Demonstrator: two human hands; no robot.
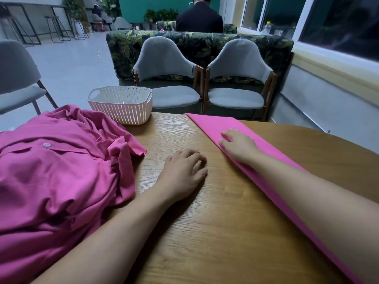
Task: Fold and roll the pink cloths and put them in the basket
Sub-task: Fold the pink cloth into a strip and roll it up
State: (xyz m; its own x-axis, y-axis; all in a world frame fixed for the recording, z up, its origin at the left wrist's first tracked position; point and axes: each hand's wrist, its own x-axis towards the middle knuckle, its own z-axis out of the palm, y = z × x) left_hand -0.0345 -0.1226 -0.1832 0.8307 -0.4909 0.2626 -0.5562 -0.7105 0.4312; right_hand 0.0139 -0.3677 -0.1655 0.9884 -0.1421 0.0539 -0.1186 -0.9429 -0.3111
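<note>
Pink folded cloth (213,125) lies under the flat, straight-fingered right hand (238,143), while the left hand (182,173) rests loosely curled on the wooden table (225,222), holding nothing.

Nothing written can be read from where I stand. The basket (121,111) shows only its slotted pattern. The button (46,144) on the crumpled pink cloth (51,177) is too small to tell any marking, and the bottle (266,28) far back is too blurred for a label to be made out.
</note>
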